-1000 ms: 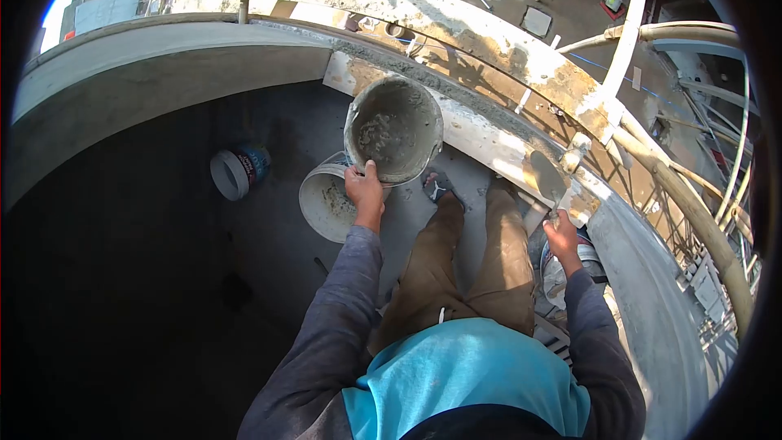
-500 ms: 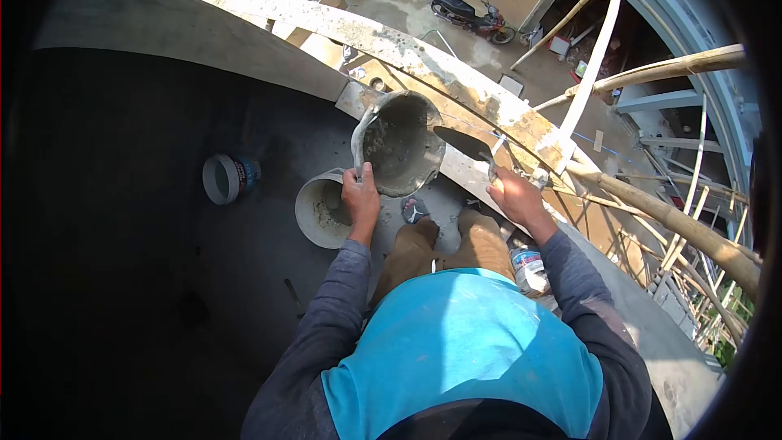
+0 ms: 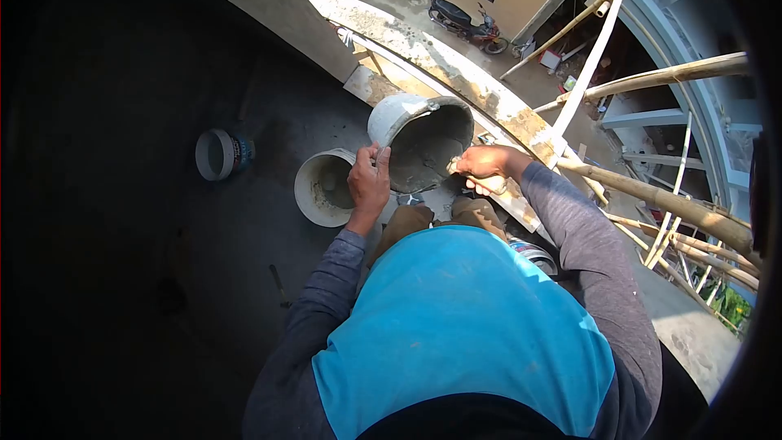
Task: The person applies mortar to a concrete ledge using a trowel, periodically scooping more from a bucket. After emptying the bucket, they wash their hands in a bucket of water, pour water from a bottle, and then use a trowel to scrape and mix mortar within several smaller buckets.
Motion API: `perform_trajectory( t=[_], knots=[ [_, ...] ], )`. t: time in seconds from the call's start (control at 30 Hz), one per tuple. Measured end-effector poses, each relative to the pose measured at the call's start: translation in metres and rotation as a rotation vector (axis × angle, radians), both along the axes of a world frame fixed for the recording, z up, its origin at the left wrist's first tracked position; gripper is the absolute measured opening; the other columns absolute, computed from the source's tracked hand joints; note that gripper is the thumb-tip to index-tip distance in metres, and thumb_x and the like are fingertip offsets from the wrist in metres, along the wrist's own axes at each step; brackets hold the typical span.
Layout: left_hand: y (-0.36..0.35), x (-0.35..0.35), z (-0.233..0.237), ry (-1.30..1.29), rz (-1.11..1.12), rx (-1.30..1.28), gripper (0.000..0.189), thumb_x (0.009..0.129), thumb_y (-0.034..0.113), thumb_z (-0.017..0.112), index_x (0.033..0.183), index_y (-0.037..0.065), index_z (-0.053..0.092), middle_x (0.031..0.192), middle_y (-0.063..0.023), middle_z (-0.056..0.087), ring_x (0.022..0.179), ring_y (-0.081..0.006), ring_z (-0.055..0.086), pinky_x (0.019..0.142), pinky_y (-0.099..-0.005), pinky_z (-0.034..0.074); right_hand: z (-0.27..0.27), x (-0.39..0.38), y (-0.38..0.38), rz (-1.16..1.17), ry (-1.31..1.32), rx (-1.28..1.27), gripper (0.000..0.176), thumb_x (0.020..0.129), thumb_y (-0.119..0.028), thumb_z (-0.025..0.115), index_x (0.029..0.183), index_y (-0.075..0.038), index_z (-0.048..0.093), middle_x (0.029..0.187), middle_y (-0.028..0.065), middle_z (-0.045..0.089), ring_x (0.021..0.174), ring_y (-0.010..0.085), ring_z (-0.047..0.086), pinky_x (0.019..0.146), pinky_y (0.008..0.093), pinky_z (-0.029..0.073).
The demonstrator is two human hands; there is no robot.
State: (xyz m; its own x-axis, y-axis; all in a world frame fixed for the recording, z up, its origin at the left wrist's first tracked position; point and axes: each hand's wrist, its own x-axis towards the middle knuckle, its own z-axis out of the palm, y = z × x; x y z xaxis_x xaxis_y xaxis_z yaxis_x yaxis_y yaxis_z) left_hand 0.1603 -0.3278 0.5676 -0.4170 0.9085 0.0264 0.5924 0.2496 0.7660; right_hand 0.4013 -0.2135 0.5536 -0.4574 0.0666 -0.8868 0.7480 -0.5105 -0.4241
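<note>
A mortar-crusted bucket (image 3: 397, 116) is tilted with its mouth toward me, grey wet mortar on its inside. My left hand (image 3: 371, 179) is closed on the bucket's near left rim. At the opposite side of the mouth, my right hand (image 3: 486, 166) is wrapped round the handle of a trowel; its blade is hidden, apparently inside the bucket. Just left of and below the held bucket stands a white bucket (image 3: 303, 189) with some mortar residue inside.
A small labelled pail (image 3: 213, 155) stands on the dark floor at left, and a thin tool (image 3: 278, 283) lies nearer me. Another container (image 3: 533, 254) is by my right leg. Beyond the wall edge (image 3: 440, 57) are bamboo poles (image 3: 660, 204) and a motorcycle (image 3: 468, 23) far below.
The bucket has tipped over to the right, showing its outer wall. My right hand has moved left to its mouth, and the trowel blade has gone out of sight.
</note>
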Motion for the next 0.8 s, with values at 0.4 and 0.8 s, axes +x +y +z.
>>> perform_trajectory(
  t=[0.4,0.8],
  knots=[
    [-0.013,-0.047,0.015,-0.167,-0.026,0.039,0.035,0.097,0.035,0.056,0.086,0.002,0.055,0.068,-0.0045,0.051,0.065,-0.0112,0.047,0.060,-0.0315,0.041,0.041,-0.057,-0.030,-0.159,0.177,-0.168,0.033,0.099,-0.037,0.048,0.104,-0.005,0.056,0.072,0.0017,0.056,0.053,0.0119,0.056,0.045,0.0281,0.051],
    [-0.006,-0.077,0.042,-0.032,-0.005,0.198,0.034,0.098,0.034,0.052,0.093,0.000,0.055,0.079,-0.0152,0.063,0.072,-0.0223,0.062,0.064,-0.0364,0.047,0.057,-0.068,-0.021,-0.357,0.210,-0.286,0.031,0.100,-0.034,0.044,0.108,-0.004,0.050,0.070,0.0021,0.053,0.049,0.0134,0.055,0.044,0.0287,0.051]
  ],
)
